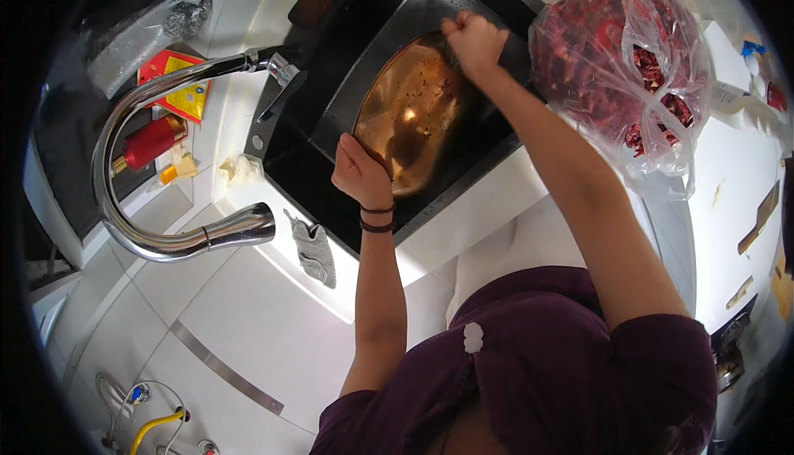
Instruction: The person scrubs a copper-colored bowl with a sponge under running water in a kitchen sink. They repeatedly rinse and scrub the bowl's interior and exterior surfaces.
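A shiny golden-brown oval dish, its inner face turned up and dotted with small dark bits, is tilted inside the black sink. My left hand, with two dark bands at the wrist, grips the rim at the dish's near left end. My right hand is closed at the opposite end, by the upper right rim; its fingertips are partly hidden. The curved chrome faucet stands left of the sink, with its spray head turned away from the dish.
A knotted clear plastic bag of dark red dried pods or peppers lies right of the sink. On the white edge lie a grey cloth and a crumpled pale piece. A red bottle and a red-yellow packet lie beyond the faucet.
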`<state>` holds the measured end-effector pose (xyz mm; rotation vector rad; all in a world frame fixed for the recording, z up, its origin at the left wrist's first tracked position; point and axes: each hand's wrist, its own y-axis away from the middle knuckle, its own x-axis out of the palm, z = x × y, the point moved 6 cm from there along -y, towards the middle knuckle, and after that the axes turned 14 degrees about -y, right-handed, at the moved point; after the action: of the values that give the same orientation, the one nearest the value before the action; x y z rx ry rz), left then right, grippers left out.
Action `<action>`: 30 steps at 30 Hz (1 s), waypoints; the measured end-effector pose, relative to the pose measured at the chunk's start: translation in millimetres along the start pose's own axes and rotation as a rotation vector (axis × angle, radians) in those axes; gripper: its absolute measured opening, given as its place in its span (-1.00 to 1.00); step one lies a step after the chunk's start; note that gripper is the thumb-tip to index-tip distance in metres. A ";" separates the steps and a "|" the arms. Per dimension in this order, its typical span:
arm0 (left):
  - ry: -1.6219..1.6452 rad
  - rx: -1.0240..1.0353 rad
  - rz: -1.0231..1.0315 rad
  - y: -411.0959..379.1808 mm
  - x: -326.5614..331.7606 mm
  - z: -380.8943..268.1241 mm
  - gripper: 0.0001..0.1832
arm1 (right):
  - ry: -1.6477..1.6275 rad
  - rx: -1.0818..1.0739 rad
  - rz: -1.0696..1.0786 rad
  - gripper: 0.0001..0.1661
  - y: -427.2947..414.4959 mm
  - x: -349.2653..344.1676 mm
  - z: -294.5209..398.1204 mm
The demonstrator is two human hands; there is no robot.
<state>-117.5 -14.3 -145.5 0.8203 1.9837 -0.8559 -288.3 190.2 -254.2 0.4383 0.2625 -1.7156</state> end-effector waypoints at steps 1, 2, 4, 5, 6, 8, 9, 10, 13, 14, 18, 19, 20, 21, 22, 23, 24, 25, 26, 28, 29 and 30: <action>0.002 0.000 -0.005 -1.2 1.1 -0.9 -0.55 | -0.063 0.011 0.077 -0.69 15.2 5.3 10.6; 0.007 -0.101 0.083 -2.0 1.7 -0.8 -0.54 | -0.088 -0.128 0.048 -0.72 37.6 4.0 33.5; 0.004 -0.111 0.058 -2.4 -1.2 0.9 -0.53 | -0.049 -0.608 -0.049 -0.68 87.8 -3.1 103.1; 0.006 -0.111 0.051 -4.5 -1.0 1.0 -0.53 | -0.178 -0.622 0.047 -0.67 96.4 -0.8 117.2; 0.011 -0.110 0.066 -6.4 0.4 1.4 -0.52 | -0.173 -0.596 0.051 -0.69 88.8 -1.7 115.7; 0.019 -0.115 0.074 -11.9 1.5 -0.1 -0.51 | -0.151 -0.506 0.039 -0.76 65.6 2.8 95.1; 0.022 -0.087 0.061 -14.5 3.3 -0.4 -0.52 | -0.132 -0.440 0.016 -0.78 48.7 6.3 76.7; 0.026 -0.060 0.054 -14.8 5.2 1.8 -0.53 | -0.093 -0.223 0.054 -0.77 28.0 6.4 48.0; -0.001 -0.035 0.022 -16.4 2.8 -0.6 -0.54 | -0.043 -0.176 -0.017 -0.75 14.6 4.1 35.8; -0.014 -0.034 0.009 -16.4 0.7 -1.9 -0.53 | -0.009 -0.221 -0.034 -0.78 28.0 9.4 44.3; -0.010 -0.053 0.026 -13.5 1.8 6.6 -0.54 | -0.079 -0.483 0.029 -0.84 74.1 9.0 104.2; -0.005 -0.048 0.027 -13.8 2.0 6.0 -0.54 | -0.093 -0.472 0.075 -0.84 72.0 9.1 103.2; 0.000 -0.043 0.027 -14.3 1.6 5.7 -0.54 | -0.083 -0.400 0.053 -0.84 65.1 10.7 94.2; -0.010 -0.045 0.020 -15.4 3.0 2.2 -0.54 | -0.067 -0.333 0.027 -0.83 49.1 12.8 79.2; -0.026 -0.048 0.014 -16.0 2.3 0.2 -0.54 | -0.054 -0.263 0.003 -0.83 33.3 16.2 61.5; -0.040 -0.049 0.009 -16.8 0.8 -1.0 -0.54 | -0.016 -0.203 -0.020 -0.81 15.6 16.9 39.3; -0.009 -0.047 0.009 -15.1 2.5 -2.2 -0.54 | 0.008 -0.128 -0.033 -0.78 0.9 15.1 18.6; 0.016 -0.049 0.008 -9.6 1.6 -3.6 -0.54 | 0.052 0.079 0.075 -0.74 -10.0 17.6 -2.8; 0.041 -0.051 0.008 -5.8 1.4 -4.8 -0.54 | -0.021 0.139 0.045 -0.70 -13.4 15.0 -14.8; 0.020 -0.050 -0.011 -6.1 -0.9 -10.4 -0.54 | -0.136 0.233 0.030 -0.66 -10.3 12.9 -20.4; 0.011 -0.048 -0.019 -6.3 -1.0 -12.2 -0.53 | -0.174 0.268 0.037 -0.66 -7.4 11.3 -23.1; 0.007 -0.043 -0.025 -6.7 -1.3 -10.8 -0.53 | -0.215 0.301 0.043 -0.65 -2.8 9.0 -19.3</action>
<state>-126.6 -9.8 -137.7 0.7756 2.0154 -0.8229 -289.6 190.6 -275.7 0.4695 -0.1623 -1.7491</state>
